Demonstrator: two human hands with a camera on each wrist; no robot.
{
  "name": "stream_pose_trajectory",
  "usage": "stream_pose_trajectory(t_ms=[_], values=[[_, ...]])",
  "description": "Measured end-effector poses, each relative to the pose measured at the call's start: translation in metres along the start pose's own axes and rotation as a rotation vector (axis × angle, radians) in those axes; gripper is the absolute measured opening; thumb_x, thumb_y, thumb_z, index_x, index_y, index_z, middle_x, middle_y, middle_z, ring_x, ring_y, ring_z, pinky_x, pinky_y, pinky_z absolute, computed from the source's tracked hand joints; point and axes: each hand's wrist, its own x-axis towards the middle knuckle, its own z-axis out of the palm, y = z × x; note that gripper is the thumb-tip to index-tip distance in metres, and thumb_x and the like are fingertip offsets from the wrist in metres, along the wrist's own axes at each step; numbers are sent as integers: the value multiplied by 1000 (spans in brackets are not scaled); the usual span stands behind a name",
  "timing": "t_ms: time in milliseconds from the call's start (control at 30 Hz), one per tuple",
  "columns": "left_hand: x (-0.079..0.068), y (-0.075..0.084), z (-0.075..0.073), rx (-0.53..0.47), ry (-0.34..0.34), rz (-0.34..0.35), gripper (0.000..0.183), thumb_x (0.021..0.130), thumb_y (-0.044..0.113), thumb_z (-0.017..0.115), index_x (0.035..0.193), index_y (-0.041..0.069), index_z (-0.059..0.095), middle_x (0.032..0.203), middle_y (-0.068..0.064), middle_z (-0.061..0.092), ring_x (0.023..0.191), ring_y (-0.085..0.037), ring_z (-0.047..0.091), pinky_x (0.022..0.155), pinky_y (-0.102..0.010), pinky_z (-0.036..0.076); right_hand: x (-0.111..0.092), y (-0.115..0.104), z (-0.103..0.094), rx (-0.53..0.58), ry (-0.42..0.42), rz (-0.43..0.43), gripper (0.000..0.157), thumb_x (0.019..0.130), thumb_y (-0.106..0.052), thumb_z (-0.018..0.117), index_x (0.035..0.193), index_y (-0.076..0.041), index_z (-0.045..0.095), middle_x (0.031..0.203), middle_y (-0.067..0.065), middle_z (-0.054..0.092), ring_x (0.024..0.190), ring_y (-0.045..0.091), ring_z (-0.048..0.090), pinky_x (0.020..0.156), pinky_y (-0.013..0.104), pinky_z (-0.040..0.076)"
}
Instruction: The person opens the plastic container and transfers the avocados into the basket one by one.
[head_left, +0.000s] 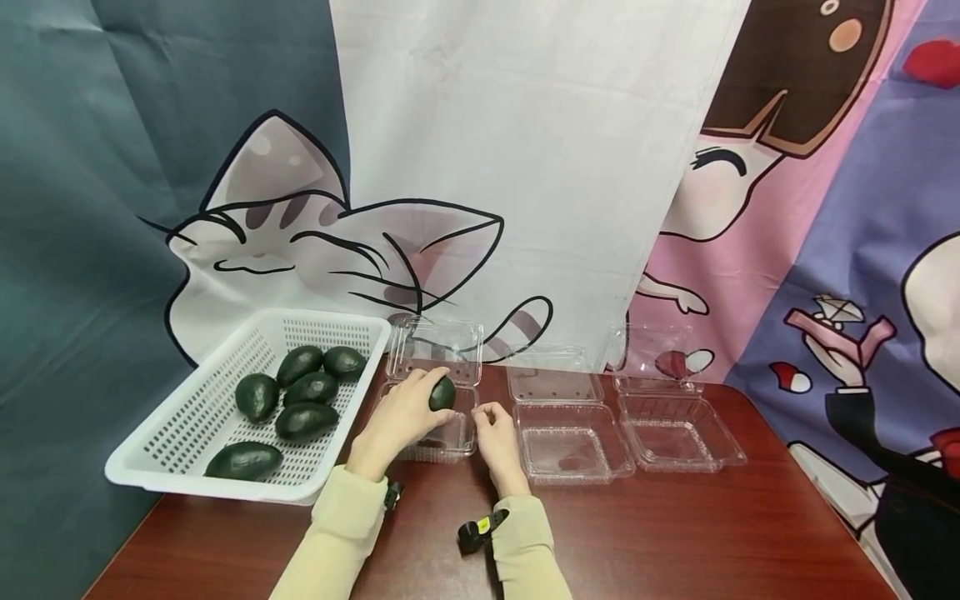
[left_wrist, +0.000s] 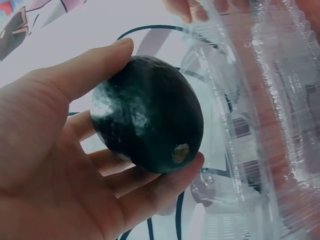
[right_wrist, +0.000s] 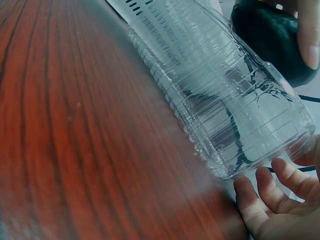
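Note:
My left hand point(head_left: 399, 423) holds a dark green avocado point(head_left: 442, 395) over the leftmost clear plastic clamshell box point(head_left: 438, 455), whose lid point(head_left: 437, 346) stands up at the back. In the left wrist view, thumb and fingers curve round the avocado point(left_wrist: 150, 117), its pale stem scar showing. At the right side of that box is my right hand point(head_left: 497, 437). The right wrist view has its fingertips point(right_wrist: 265, 182) at the outer wall of the box point(right_wrist: 220, 107) and the thumb at the rim, pinching it. The avocado point(right_wrist: 272, 42) is just above the rim there.
A white perforated basket point(head_left: 135, 465) at the left holds several avocados point(head_left: 306, 422). Right of my hands stand two more lidded clear boxes, the middle one point(head_left: 573, 479) and the right one point(head_left: 693, 461), both open. A printed cloth point(head_left: 540, 167) hangs behind the wooden table point(head_left: 675, 542).

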Motion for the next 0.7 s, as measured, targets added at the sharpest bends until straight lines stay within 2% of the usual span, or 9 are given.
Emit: stream_pose_trajectory(t_ms=[267, 467, 567, 700], values=[[-6, 4, -7, -18, 34, 36, 70, 81, 36, 79, 143, 20, 51, 128, -12, 56, 95, -35, 62, 76, -49, 50, 0, 0, -1, 7, -5, -5, 10, 92, -14, 61, 91, -5, 65, 72, -1, 52, 68, 14, 49, 64, 31, 40], [-15, 2, -11, 1, 38, 96, 67, 81, 35, 80, 140, 18, 53, 125, -11, 58, 96, -33, 63, 77, -48, 51, -1, -1, -1, 5, 0, -9, 10, 92, -14, 61, 90, -5, 65, 71, -1, 51, 68, 14, 48, 64, 31, 39], [-18, 0, -18, 40, 43, 127, 68, 80, 34, 80, 140, 16, 54, 123, -10, 59, 99, -31, 63, 79, -48, 51, -1, 0, 0, 0, -5, -10, 10, 93, -14, 61, 90, -6, 65, 72, -1, 51, 68, 14, 48, 65, 30, 39], [-21, -1, -37, 78, 40, 184, 68, 79, 32, 81, 139, 13, 54, 123, -13, 59, 103, -33, 62, 82, -50, 51, -1, 1, -1, -5, -3, -10, 9, 92, -14, 60, 90, -6, 65, 72, -1, 51, 68, 14, 48, 64, 30, 39]])
